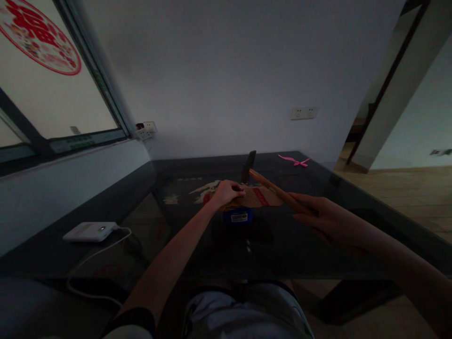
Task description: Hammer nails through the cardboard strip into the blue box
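In the middle of the table, a flat tan piece with a red band (268, 196), shaped like a shoe sole, lies on top of a small blue box (239, 216) with a white label. My left hand (226, 194) rests on the piece's left part, thumb and fingers pinched together; whatever is between the fingertips is too small and dark to make out. My right hand (319, 214) is wrapped round the lower end of the wooden handle of a hammer (277, 190). The hammer's dark head stands raised just beyond the tan piece, close to my left fingertips.
A white power bank (91, 231) with a white cable lies on the table's left side. At the back right is a pink ribbon-like strip (296, 162). The dark table (282, 254) meets a wall with sockets (303, 113); a window is on the left.
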Motion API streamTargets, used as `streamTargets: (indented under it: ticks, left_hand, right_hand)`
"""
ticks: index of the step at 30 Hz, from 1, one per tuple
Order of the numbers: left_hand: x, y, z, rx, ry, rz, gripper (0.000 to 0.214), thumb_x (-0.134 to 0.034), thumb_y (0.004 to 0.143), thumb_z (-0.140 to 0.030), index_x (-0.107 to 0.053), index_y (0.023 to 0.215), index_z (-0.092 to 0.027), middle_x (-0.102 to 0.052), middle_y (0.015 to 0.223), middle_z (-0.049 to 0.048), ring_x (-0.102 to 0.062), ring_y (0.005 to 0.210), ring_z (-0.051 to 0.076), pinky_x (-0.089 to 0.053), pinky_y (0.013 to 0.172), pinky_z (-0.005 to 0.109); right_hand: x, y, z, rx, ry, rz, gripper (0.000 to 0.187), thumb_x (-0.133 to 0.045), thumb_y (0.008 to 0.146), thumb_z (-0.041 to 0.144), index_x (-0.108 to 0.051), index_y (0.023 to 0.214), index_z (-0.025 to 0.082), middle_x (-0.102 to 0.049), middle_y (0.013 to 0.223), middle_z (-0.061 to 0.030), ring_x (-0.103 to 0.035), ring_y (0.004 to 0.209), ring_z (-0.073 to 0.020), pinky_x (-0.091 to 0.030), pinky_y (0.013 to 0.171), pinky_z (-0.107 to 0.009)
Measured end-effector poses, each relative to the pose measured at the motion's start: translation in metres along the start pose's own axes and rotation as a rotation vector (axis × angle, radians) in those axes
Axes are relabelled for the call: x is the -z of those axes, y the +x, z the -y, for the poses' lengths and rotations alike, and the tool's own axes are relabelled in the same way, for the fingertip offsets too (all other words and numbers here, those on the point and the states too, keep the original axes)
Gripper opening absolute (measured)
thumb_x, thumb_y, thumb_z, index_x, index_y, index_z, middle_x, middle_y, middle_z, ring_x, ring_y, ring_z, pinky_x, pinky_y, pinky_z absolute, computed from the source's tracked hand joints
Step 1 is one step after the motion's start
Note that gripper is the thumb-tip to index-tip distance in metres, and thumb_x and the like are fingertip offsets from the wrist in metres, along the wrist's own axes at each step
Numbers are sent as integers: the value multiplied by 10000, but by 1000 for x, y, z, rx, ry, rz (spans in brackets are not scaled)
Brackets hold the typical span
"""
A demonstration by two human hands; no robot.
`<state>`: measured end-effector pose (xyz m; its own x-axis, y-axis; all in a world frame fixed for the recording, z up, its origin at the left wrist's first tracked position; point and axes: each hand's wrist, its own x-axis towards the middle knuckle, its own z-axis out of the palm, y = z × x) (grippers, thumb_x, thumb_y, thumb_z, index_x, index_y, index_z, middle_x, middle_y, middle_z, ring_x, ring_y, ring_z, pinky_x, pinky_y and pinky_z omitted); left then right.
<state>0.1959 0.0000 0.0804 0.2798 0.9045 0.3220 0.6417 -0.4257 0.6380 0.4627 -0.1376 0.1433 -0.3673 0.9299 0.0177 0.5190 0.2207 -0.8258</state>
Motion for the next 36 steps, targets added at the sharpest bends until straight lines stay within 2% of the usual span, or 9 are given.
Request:
streamTargets:
  ticks: [4,8,11,17,25,29,33,36]
  left_hand:
    - [1,-1,-1,-1,-18,11,217,-684,663,-310,-726,771,-126,-693,704,41,-597,623,139,-428,579,229]
    - [1,-2,-2,11,-47,13,215,-682,669,-294,-726,776,-113,-696,706,47,-595,614,137,-431,578,229]
    - [0,-1,-1,5,-39,0,220,-683,668,-301,-725,775,-115,-698,708,50,-601,627,146,-436,580,234]
    - [2,-2,-1,-18,-48,20,188,-676,679,-275,-730,788,-131,-706,721,47,-611,641,146,-449,605,238]
    - [0,-2,-1,-6,-63,2,201,-676,680,-291,-726,771,-119,-700,713,52,-605,637,146,-434,586,234]
    - [0,-1,1,-2,-40,17,201,-672,683,-290,-724,784,-125,-700,727,44,-601,633,142,-424,583,235]
    - [-1,0,3,-7,-58,26,207,-666,690,-291,-726,794,-123,-699,730,49,-598,629,139,-427,592,235]
    - [-2,0,4,-8,-87,16,214,-668,688,-287,-727,804,-118,-702,744,56,-598,631,135,-432,600,230]
  right_hand:
    - [-4,2,-1,-37,-34,34,571,-595,737,302,-508,1287,173,-477,459,69,-402,304,-78,-308,279,-176]
    - [-3,3,-3,36,-21,-12,508,-612,726,277,-568,1224,195,-557,544,41,-455,358,-81,-336,311,-175]
    - [-2,2,-3,41,-8,-24,521,-614,728,280,-555,1238,196,-547,524,48,-450,346,-79,-329,305,-172]
    - [-5,0,-1,-45,-21,15,570,-610,724,299,-517,1275,187,-486,482,70,-412,309,-70,-307,275,-165]
    - [-3,-1,-1,37,-57,-41,550,-602,735,306,-533,1267,185,-529,524,46,-414,339,-74,-303,310,-178]
    - [-7,1,0,28,-107,-4,559,-574,746,286,-518,1286,157,-511,510,47,-395,338,-76,-310,329,-190]
    - [-7,2,3,53,-157,-38,547,-580,728,264,-543,1262,153,-607,644,-3,-480,445,-109,-362,391,-207]
    - [-5,1,3,77,-170,-33,535,-559,752,290,-531,1270,159,-619,672,-11,-495,465,-118,-372,404,-215]
